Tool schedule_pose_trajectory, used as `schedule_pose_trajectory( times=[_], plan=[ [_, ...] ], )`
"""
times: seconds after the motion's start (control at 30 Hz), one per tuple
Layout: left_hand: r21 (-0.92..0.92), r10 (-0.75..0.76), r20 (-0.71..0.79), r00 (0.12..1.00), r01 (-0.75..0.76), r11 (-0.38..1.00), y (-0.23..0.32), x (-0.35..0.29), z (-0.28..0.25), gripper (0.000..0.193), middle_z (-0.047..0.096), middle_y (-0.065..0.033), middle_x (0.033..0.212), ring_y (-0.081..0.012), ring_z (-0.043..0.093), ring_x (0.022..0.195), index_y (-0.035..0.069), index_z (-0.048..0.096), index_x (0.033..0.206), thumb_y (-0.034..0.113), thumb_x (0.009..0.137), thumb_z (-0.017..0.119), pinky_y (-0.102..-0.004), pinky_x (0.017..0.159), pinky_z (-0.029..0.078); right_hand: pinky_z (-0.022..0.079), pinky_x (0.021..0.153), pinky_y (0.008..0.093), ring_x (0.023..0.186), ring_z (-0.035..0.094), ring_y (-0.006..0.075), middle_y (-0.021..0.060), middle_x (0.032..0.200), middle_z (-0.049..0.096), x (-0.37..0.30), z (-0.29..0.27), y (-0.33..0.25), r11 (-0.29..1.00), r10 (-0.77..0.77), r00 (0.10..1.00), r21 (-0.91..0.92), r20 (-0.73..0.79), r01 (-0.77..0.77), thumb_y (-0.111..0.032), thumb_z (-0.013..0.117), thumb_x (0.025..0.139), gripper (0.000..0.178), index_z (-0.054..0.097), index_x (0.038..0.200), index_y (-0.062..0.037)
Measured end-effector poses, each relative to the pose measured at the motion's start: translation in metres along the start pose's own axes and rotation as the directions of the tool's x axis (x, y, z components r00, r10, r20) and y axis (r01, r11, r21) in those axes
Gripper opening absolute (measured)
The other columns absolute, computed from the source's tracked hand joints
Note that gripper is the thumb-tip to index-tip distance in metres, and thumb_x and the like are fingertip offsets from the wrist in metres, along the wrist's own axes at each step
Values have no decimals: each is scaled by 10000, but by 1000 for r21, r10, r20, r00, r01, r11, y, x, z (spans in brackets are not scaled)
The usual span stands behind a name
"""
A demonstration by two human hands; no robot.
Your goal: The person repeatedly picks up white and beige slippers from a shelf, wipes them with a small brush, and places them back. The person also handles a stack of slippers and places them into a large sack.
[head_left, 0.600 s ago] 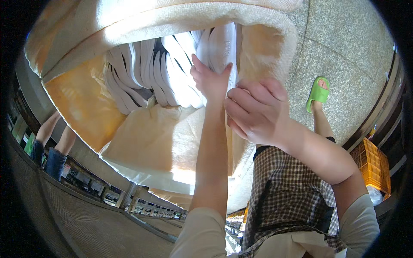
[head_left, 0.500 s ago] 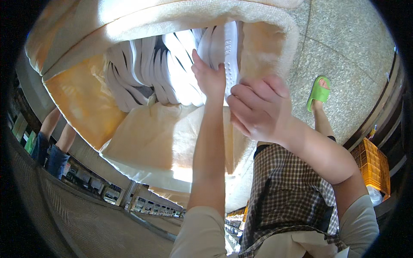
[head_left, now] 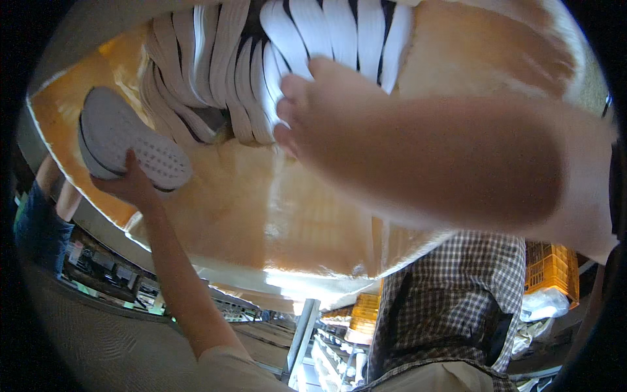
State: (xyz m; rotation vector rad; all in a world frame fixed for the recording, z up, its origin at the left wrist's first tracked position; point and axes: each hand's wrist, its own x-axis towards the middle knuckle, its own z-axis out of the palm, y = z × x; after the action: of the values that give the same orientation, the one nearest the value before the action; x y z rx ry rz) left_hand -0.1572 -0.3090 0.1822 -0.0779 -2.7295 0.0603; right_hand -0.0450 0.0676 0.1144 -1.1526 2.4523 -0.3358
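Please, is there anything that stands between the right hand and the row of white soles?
Nothing visible does: the right hand overlaps the row of white soles in view, though I cannot tell whether it touches them. The left hand holds a pale sole off to the left.

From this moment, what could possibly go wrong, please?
The left hand holds a dotted white sole by one edge, so it might slip. The right hand is close against tightly packed white soles in the bag, so it could push some out of line.
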Motion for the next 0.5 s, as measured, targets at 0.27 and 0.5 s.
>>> schedule_pose_trajectory(
  times=[0.27,0.5],
  plan=[
    [-60,13,215,977,0,998,-49,37,-3,971,363,-231,1311,-367,439,1202,0,243,1360,356,661,816,-476,989,428,386,1005,429,1245,443,270,107,1312,495,197,47,3,976,15,890,202,-456,87,-269,576,828,494,487,1267,-60],
    [-147,-196,203,959,228,962,-25,27,-9,943,451,-228,1294,-352,488,1163,29,321,1356,344,633,836,-481,958,436,255,1100,421,1306,372,208,55,1359,467,360,35,-38,953,77,824,284,-561,104,-289,504,878,437,514,1270,-97]
  ],
)
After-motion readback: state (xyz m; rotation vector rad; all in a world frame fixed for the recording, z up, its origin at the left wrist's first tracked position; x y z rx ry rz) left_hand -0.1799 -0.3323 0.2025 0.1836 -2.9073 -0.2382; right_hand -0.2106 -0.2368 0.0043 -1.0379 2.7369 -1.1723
